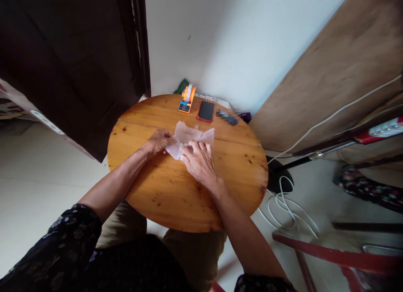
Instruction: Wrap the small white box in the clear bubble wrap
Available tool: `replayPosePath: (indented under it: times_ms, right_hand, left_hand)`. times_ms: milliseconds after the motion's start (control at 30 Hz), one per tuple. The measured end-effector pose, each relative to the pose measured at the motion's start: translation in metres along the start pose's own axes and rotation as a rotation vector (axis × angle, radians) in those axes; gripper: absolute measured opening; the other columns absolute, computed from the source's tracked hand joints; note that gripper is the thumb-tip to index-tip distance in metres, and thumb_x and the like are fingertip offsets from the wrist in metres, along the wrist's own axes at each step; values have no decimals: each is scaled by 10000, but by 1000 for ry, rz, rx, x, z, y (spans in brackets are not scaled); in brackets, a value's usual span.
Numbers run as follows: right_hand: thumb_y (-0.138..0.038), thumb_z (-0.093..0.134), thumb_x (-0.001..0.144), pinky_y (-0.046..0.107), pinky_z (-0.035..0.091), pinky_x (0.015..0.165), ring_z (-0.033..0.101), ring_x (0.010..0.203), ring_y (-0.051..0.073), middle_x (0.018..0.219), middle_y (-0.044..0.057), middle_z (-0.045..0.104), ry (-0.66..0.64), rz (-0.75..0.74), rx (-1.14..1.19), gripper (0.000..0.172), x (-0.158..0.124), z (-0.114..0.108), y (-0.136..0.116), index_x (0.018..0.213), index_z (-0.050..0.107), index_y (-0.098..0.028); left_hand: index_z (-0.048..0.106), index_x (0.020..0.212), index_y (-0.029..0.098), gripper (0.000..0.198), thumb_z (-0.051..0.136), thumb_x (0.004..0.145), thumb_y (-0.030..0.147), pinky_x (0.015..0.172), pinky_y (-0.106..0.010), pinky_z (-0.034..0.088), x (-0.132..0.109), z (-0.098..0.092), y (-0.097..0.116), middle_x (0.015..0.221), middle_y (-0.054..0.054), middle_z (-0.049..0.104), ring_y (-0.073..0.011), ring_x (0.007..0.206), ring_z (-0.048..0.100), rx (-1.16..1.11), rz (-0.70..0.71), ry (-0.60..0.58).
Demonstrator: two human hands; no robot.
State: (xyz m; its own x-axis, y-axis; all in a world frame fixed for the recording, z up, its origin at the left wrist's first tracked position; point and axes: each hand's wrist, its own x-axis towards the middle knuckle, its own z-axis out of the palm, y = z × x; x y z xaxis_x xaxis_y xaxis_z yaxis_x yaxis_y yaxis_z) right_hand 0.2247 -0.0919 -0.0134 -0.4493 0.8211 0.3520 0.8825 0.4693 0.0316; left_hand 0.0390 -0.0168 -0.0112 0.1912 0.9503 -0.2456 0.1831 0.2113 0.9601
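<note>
A crumpled sheet of clear bubble wrap (192,136) lies near the middle of the round wooden table (157,191). My left hand (159,141) grips its left edge with curled fingers. My right hand (199,159) presses down on the near part of the wrap, fingers bent over it. What the wrap encloses, if anything, is hidden.
At the table's far edge stand an orange tape dispenser (187,99), a red-cased phone (206,111) and a dark small object (227,117). A dark door (72,65) is to the left, a wooden board (330,82) leans right, white cable (288,210) coils on the floor.
</note>
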Motion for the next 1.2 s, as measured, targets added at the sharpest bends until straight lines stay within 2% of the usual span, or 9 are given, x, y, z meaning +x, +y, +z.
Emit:
replayPosePath:
  times_ms: [200, 400, 567, 700, 800, 867, 1000, 1100, 1200]
  right_hand:
    - [-369, 545, 988, 449, 329, 967, 534, 1115, 328, 1232, 156, 697, -11, 75, 93, 442, 1, -2, -2, 1373, 571, -153]
    - [-305, 600, 884, 481, 366, 1009, 565, 1163, 350, 1286, 189, 693, 24, 110, 237, 620, -2, 0, 9, 1459, 490, -98]
    - [-245, 573, 809, 499, 405, 1044, 599, 1206, 328, 1273, 139, 714, 76, 107, 401, 609, -8, -4, 30, 1411, 545, -162]
    - [-319, 531, 866, 457, 492, 945, 670, 1088, 295, 1146, 108, 748, 169, 396, 487, 400, -15, -16, 57, 1230, 653, -209]
    - [-487, 585, 871, 424, 522, 829, 706, 938, 296, 1026, 116, 753, 17, 690, 486, 425, -22, -26, 76, 1170, 672, -199]
    - [-571, 597, 866, 415, 516, 801, 711, 872, 297, 930, 108, 754, -153, 761, 479, 549, -24, -30, 82, 1254, 641, -185]
    - [-601, 591, 877, 386, 503, 770, 708, 858, 297, 880, 88, 752, -271, 724, 479, 720, -21, -29, 71, 1445, 495, -170]
    - [-563, 650, 839, 375, 496, 763, 699, 900, 306, 965, 101, 753, -267, 707, 420, 718, -16, -23, 58, 1431, 501, -185]
    - [-433, 660, 827, 345, 477, 719, 679, 823, 269, 905, 79, 739, -246, 707, 439, 691, -14, -13, 54, 1442, 486, -171]
  left_hand:
    - [614, 761, 142, 218, 793, 737, 264, 374, -192, 323, -4, 15, 0, 508, 26, 602, -74, 369, 487, -152, 59, -164]
    - [709, 870, 107, 169, 693, 740, 213, 471, -202, 422, -16, 20, 1, 643, -2, 649, -80, 499, 541, -152, 137, -308]
    - [748, 985, 125, 235, 657, 776, 184, 583, -206, 437, -20, 27, -5, 746, 2, 655, -86, 620, 553, 172, 385, -246]
    - [775, 966, 153, 199, 641, 839, 229, 722, -286, 514, -22, 31, -12, 899, -59, 681, -151, 780, 627, 527, 677, -114]
    - [775, 1014, 170, 230, 620, 889, 285, 871, -382, 545, -20, 29, -17, 1105, -121, 679, -230, 993, 654, 673, 866, -64]
    - [764, 1047, 170, 244, 600, 910, 287, 928, -422, 547, -18, 28, -20, 1170, -141, 670, -257, 1066, 649, 701, 941, -74]
    - [738, 1112, 153, 279, 547, 943, 266, 955, -446, 549, -13, 28, -24, 1178, -151, 687, -258, 1076, 655, 706, 1001, -117]
    - [726, 1143, 139, 303, 534, 952, 276, 965, -454, 545, -12, 30, -26, 1195, -163, 689, -265, 1100, 645, 715, 1031, -124]
    - [723, 1157, 134, 319, 521, 952, 272, 974, -447, 537, -12, 32, -27, 1192, -162, 696, -265, 1108, 636, 735, 1052, -119]
